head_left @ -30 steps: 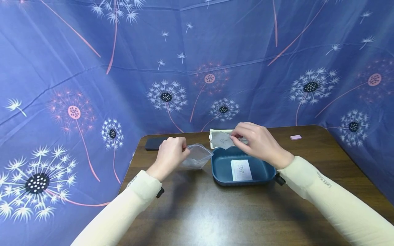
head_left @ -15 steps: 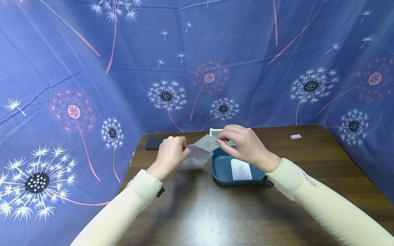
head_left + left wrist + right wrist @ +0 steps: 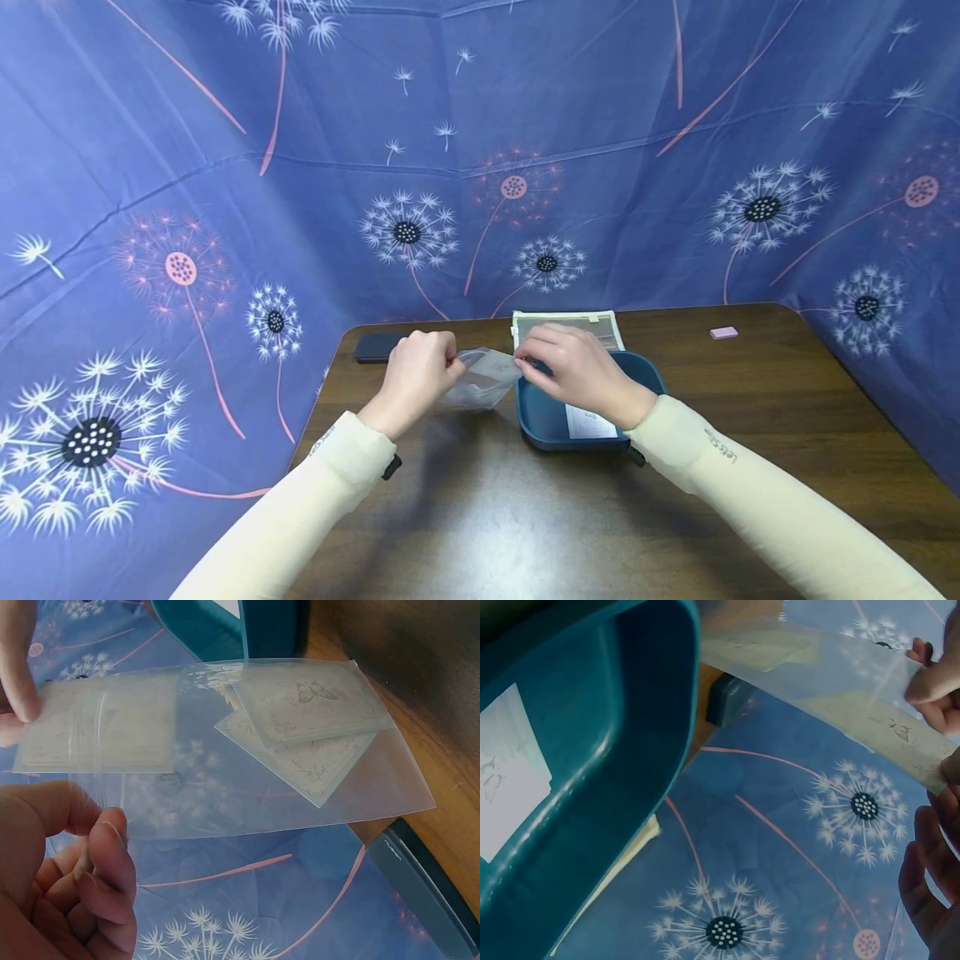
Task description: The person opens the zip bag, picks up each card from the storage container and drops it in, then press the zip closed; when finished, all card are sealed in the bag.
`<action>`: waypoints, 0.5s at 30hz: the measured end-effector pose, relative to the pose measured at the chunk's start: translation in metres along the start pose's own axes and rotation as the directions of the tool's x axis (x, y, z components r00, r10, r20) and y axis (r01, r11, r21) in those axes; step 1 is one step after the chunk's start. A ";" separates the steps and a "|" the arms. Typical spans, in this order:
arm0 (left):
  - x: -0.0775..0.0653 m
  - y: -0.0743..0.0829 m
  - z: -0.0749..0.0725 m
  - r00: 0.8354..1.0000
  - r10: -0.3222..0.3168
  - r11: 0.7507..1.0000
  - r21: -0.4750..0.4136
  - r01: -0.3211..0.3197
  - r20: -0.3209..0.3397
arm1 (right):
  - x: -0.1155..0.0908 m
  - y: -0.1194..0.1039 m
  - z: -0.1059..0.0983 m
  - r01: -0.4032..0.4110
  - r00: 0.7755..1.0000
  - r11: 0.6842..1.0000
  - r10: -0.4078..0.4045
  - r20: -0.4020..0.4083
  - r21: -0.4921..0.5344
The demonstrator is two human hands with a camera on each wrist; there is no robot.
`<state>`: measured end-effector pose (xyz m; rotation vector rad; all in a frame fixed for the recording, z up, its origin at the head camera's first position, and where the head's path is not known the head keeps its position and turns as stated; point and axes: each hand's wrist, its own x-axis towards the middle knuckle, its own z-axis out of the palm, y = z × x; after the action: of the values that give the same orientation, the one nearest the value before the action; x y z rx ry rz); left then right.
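My left hand (image 3: 422,373) pinches the mouth of a clear zip bag (image 3: 202,814), which hangs to its right above the table. Inside the bag lie a couple of overlapping paper cards (image 3: 311,701) with a faint butterfly print. Thumb and finger of my right hand (image 3: 573,367) pinch the edge of another card (image 3: 135,727), most of it slid in through the bag's mouth. Below the right hand stands a dark teal tray (image 3: 654,712), with white printed cards (image 3: 510,772) lying on its bottom.
Behind the tray lies a pale-edged zip pouch (image 3: 566,318). At the table's back left is a dark flat case (image 3: 375,347), close to the left hand. A small pink block (image 3: 723,333) sits at the back right. A patterned blue cloth (image 3: 480,167) hangs behind the table.
My right hand has moved left from over the tray, carrying the card into the bag's mouth. The left hand has kept its place, holding the bag.
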<state>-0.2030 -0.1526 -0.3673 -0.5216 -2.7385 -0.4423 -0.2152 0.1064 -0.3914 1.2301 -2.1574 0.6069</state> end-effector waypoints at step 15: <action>-0.001 -0.001 0.002 1.000 0.024 1.000 -0.006 -0.024 -0.005 | 0.011 0.000 0.021 -0.126 0.978 0.992 0.126 0.169 -0.010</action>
<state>-0.2035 -0.1531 -0.3699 -0.5536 -2.7237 -0.4458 -0.2247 0.0867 -0.3996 1.1890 -2.3914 0.5730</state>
